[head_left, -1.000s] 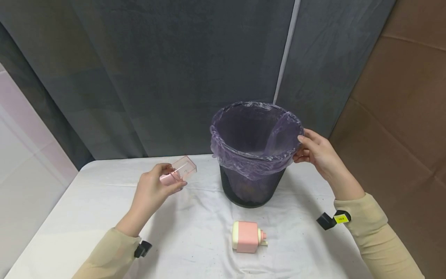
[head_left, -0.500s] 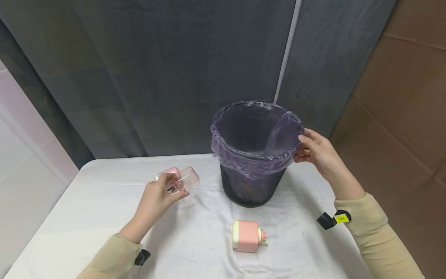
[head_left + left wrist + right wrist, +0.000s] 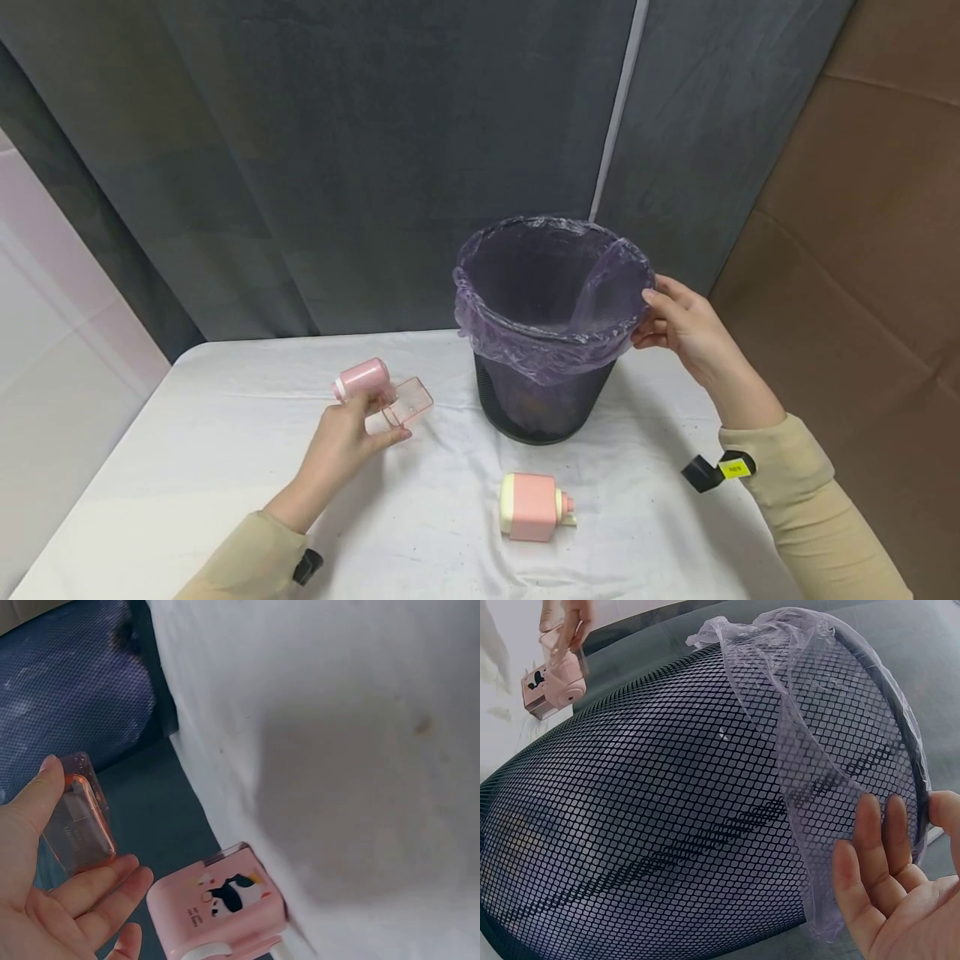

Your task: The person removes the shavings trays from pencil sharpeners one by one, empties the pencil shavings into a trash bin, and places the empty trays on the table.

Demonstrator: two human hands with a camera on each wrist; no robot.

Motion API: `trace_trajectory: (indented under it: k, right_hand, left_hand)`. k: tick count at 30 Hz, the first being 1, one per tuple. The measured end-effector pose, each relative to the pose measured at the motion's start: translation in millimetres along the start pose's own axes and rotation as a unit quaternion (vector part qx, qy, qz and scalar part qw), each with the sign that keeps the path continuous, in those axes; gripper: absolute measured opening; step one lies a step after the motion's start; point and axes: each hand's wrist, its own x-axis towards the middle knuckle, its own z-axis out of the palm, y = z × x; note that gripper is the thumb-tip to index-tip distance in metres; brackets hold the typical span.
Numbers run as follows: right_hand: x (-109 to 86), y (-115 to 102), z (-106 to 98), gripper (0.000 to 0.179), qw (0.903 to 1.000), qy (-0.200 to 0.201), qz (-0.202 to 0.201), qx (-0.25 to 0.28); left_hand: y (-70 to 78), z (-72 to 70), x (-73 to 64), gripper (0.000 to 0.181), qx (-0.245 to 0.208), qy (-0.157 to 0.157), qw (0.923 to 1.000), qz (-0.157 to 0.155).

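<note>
My left hand (image 3: 341, 446) pinches a clear, pink-tinted plastic box (image 3: 408, 402) between thumb and fingers, tilted above the white table; in the left wrist view the see-through box (image 3: 82, 825) lies along the thumb. Just behind that hand is a pink pencil sharpener (image 3: 362, 379); its panda picture shows in the left wrist view, on the sharpener's side (image 3: 225, 896). My right hand (image 3: 690, 333) grips the rim of a black mesh trash bin (image 3: 491, 396), thumb at the top edge and fingers outside. A thin purple bag (image 3: 525, 354) lines the bin and folds over its rim.
A second block-shaped sharpener (image 3: 532, 508), coral and pale yellow, lies on the white cloth-covered table (image 3: 187, 475) in front of the bin. Dark grey curtain (image 3: 375, 167) hangs along the back, and a brown panel (image 3: 862, 250) stands at the right.
My left hand has lowered slightly and shifted right with the clear box, turning it. More of the pink sharpener behind the fingers now shows. The right hand and the bin have stayed in place.
</note>
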Motion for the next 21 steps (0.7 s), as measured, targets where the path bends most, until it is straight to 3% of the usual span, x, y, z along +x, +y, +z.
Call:
trace_trajectory:
  k: [15, 21]
  right_hand:
    - [-0.3, -0.8, 0.0, 0.055, 1.0000, 0.001, 0.008, -0.002]
    - [-0.3, -1.1, -0.5, 0.059, 0.9999, 0.002, 0.012, 0.002]
  left_hand:
    - [-10.5, 15.7, -8.6, 0.064, 0.029, -0.009, 0.9994, 0.019]
    - [-12.4, 21.0, -12.6, 0.063, 0.036, -0.029, 0.9989, -0.007]
